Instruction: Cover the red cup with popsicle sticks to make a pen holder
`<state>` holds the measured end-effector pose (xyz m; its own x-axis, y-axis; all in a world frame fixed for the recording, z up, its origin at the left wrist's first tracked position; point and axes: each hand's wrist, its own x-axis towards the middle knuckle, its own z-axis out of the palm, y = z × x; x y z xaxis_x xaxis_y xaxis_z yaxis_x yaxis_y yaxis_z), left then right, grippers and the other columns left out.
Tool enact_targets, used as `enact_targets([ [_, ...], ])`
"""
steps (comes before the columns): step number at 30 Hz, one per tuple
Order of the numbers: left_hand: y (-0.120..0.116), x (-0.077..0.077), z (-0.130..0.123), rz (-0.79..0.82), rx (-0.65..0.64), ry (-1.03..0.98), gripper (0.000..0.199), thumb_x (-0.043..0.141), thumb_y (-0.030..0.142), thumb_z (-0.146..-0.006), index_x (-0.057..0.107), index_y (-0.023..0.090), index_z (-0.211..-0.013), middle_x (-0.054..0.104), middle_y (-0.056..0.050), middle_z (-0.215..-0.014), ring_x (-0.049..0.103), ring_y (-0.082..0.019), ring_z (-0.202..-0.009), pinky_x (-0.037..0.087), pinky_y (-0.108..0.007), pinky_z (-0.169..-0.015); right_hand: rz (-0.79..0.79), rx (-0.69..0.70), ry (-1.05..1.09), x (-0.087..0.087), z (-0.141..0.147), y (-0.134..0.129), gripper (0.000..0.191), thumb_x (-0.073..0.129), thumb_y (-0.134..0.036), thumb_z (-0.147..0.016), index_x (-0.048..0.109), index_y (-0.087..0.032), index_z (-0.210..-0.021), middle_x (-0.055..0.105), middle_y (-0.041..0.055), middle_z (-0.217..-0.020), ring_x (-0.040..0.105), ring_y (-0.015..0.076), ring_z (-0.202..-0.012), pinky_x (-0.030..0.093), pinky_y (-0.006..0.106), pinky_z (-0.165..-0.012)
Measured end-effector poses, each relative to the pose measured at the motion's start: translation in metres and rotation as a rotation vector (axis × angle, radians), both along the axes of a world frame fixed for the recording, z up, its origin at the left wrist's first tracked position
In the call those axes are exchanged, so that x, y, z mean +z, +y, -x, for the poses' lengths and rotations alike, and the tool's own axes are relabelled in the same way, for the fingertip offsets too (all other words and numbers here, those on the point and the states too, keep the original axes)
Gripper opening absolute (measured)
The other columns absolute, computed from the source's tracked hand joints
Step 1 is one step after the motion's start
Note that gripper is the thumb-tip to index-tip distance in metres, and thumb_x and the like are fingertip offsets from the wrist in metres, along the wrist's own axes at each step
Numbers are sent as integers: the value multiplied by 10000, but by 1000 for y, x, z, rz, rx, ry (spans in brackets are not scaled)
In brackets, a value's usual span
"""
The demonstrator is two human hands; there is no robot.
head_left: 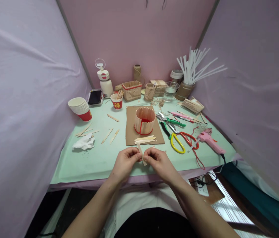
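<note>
Between my two hands, near the table's front edge, is a thin flat wooden stick (139, 149). My left hand (126, 162) pinches it from the left, and my right hand (158, 162) pinches it lower down from the right. Just beyond them, several wooden stick pieces (145, 139) lie on a sheet of brown cardboard (130, 124). Farther back on the cardboard stands a round holder made of upright wooden sticks (149, 127), with a red band round its base and red inside.
Green-handled pliers (179, 122), scissors (178, 144) and a pink glue gun (211, 142) lie to the right. Stacked paper cups (81, 109) and a crumpled tissue (84, 142) are at left. Behind stand a bottle (106, 86), a stick basket (132, 92), a water cup (170, 92) and glue sticks (192, 67).
</note>
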<state>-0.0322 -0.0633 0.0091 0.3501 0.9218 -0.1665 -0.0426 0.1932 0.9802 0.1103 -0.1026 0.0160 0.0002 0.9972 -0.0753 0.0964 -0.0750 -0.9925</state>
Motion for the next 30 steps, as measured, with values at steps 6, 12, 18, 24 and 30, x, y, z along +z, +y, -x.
enact_targets([
  [6, 0, -9, -1, 133, -31, -139, 225, 746, 303, -623, 619, 118, -619, 573, 8, -572, 501, -101, -568, 392, -224, -599, 63, 55, 117, -6, -1, 0, 154, 586, -271, -769, 548, -179, -650, 508, -33, -621, 439, 108, -600, 337, 235, -581],
  [12, 2, -5, -2, 127, -26, -98, 225, 733, 312, -634, 618, 118, -624, 572, 7, -576, 505, -105, -571, 394, -230, -601, 94, 48, 134, -10, -4, 0, 171, 596, -306, -768, 553, -180, -661, 530, -29, -621, 451, 107, -595, 344, 234, -578],
  [18, 0, 2, 0, -51, 48, 111, 132, 670, 256, -705, 631, 133, -681, 607, 4, -645, 540, -113, -645, 410, -224, -645, 36, -26, -43, -7, -4, 2, 90, 585, -264, -757, 602, -182, -724, 589, -15, -698, 510, 122, -661, 394, 241, -625],
  [24, -2, 0, 0, -39, 98, 47, 156, 654, 288, -736, 604, 140, -728, 598, 13, -649, 540, -106, -645, 424, -222, -653, -3, -33, -119, -6, -2, -2, 145, 567, -301, -796, 592, -182, -716, 589, -9, -699, 514, 128, -664, 402, 251, -638],
  [30, -4, -4, 1, -36, -71, 71, 157, 643, 290, -753, 604, 139, -734, 596, 4, -689, 544, -112, -671, 430, -228, -671, -21, -115, -87, -8, -1, -4, 150, 563, -320, -803, 585, -184, -745, 585, -6, -700, 517, 137, -670, 401, 261, -647],
])
